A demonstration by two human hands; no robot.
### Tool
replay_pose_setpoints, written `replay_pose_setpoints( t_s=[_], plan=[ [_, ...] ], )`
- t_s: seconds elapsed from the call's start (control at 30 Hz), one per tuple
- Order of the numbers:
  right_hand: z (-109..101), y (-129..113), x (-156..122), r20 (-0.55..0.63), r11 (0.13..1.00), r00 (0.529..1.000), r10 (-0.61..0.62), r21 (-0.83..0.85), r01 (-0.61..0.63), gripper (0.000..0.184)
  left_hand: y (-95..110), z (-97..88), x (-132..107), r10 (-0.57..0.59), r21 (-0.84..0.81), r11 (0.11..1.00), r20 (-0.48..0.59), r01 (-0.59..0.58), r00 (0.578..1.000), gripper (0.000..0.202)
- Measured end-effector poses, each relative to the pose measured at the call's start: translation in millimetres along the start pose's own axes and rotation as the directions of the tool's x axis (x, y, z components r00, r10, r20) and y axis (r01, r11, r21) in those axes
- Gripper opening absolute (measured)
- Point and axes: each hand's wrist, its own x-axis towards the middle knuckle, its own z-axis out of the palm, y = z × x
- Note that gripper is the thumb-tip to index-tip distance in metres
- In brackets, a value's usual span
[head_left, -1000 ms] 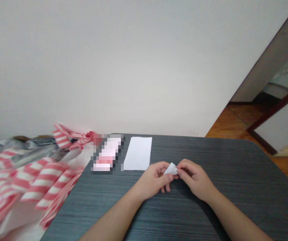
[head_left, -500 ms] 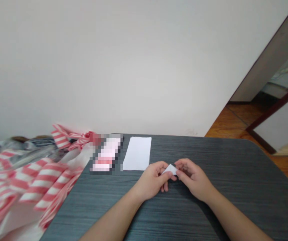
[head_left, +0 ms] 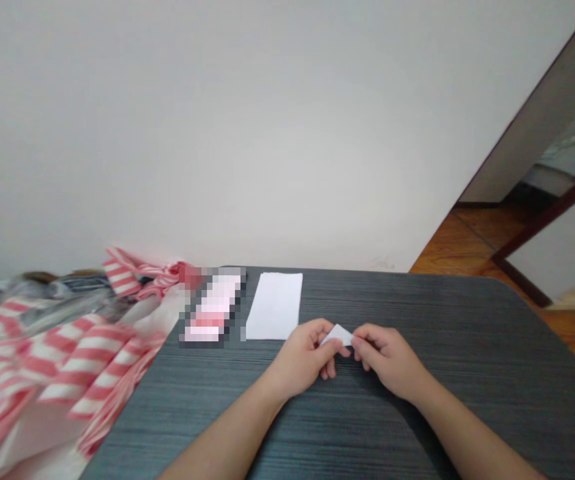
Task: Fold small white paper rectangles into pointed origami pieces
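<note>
Between my two hands is a small folded piece of white paper (head_left: 337, 335), its visible part shaped like a triangle with the tip pointing away from me. My left hand (head_left: 308, 355) is closed on its left side, thumb on top and fingers beneath. On the right corner, my right hand (head_left: 386, 357) pinches the paper between thumb and index finger. Both hands are just above the dark table. The paper's lower part is hidden by my left thumb and fingers.
A stack of white paper sheets (head_left: 275, 307) lies on the dark wood-grain table (head_left: 447, 333), beyond my left hand. Left of it is a blurred-out pink and white item (head_left: 215, 307). Red-and-white striped cloth (head_left: 82, 353) is heaped beside the table's left edge. A wall (head_left: 287, 133) stands behind.
My right fingers have closed in on the paper's right corner; the index finger, raised before, is now down on it. The paper has tilted slightly. My left hand has barely moved.
</note>
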Motion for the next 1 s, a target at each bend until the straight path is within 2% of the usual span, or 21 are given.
replay_pose_setpoints(
  t_s=[0.77,1.0],
  plan=[
    [2.7,0.3,-1.5,-0.019,0.998,0.998,0.064,0.03,-0.064,0.027,-0.5,-0.2,0.4,-0.003,-0.005,1.0,-0.006,0.003,1.0,0.021],
    [2.6,1.9,-0.4,0.03,0.996,0.998,0.058,0.063,-0.06,0.025,1.0,0.6,0.1,0.001,-0.015,1.0,-0.009,-0.001,1.0,0.02]
  ],
)
